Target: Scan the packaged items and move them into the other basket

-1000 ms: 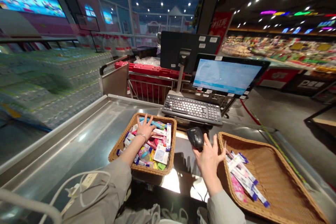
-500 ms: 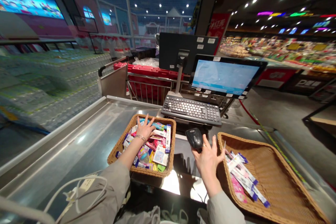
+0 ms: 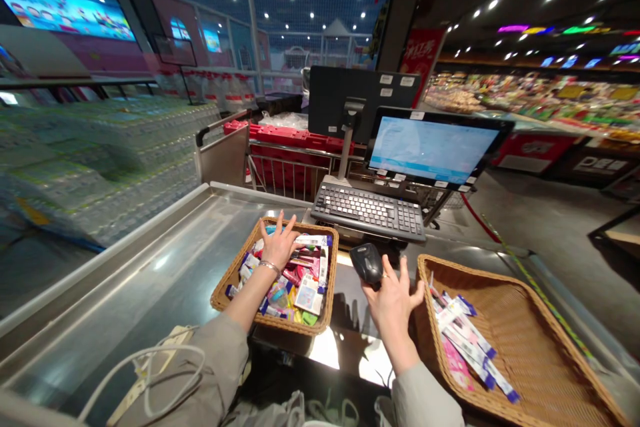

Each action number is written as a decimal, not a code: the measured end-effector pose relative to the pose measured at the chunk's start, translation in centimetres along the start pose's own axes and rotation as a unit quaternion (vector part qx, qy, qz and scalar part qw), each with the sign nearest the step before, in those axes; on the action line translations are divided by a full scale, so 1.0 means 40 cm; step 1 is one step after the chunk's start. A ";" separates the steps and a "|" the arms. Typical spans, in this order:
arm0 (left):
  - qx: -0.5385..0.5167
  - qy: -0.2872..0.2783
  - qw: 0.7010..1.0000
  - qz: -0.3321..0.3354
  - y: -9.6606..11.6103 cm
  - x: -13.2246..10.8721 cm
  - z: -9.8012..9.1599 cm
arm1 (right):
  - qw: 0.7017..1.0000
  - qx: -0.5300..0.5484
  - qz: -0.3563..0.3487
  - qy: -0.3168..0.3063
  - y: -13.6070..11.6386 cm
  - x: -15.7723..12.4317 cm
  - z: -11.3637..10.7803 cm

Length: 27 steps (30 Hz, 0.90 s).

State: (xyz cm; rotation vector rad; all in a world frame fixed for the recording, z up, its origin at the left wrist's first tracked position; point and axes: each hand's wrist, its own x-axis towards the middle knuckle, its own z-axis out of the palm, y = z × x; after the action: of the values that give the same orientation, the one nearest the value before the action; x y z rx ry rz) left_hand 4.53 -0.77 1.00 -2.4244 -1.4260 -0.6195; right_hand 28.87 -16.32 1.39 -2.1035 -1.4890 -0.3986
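My left hand [image 3: 280, 247] is over the left wicker basket [image 3: 220, 288], fingers spread. Its thumb side is at a slim white packet [image 3: 313, 240] lying across the top; whether it grips the packet I cannot tell. Heaped in that basket are several small packaged items, among them a white square-faced pack [image 3: 309, 293]. My right hand [image 3: 393, 303] is at a black barcode scanner [image 3: 367, 263], thumb and index side against it, other fingers stretched out. The scanner's grip is hidden by the hand. Right of it, a larger wicker basket [image 3: 530, 327] holds several long packets [image 3: 467, 330].
A keyboard [image 3: 370, 209] and a lit monitor [image 3: 435, 147] stand beyond the scanner, with another dark screen [image 3: 335, 103] behind. The metal counter [image 3: 165, 260] has a raised left edge. A white cable [image 3: 150, 353] loops by my left sleeve. A metal cart [image 3: 225, 153] stands behind the counter.
The slim white packet now lies across the top of the left basket beside my left hand. My right hand and the scanner have shifted slightly left together. The view has turned a little.
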 end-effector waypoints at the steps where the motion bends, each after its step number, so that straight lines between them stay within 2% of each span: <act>1: 0.000 0.007 1.000 -0.004 0.005 0.000 -0.004 | 1.000 0.001 -0.002 -0.002 -0.002 0.000 0.000; 14: -0.015 0.069 0.997 0.011 0.081 -0.007 -0.015 | 0.999 0.020 -0.034 -0.004 -0.021 -0.007 -0.002; 27: -0.038 0.038 0.999 0.011 0.115 -0.007 -0.033 | 0.997 0.050 -0.053 -0.020 -0.033 -0.012 -0.015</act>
State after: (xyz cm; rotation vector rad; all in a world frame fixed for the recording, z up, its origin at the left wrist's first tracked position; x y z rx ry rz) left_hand 8.14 -3.77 1.97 -2.4430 -1.3680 -0.7650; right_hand 27.51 -16.71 1.96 -1.9717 -1.6138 -0.3138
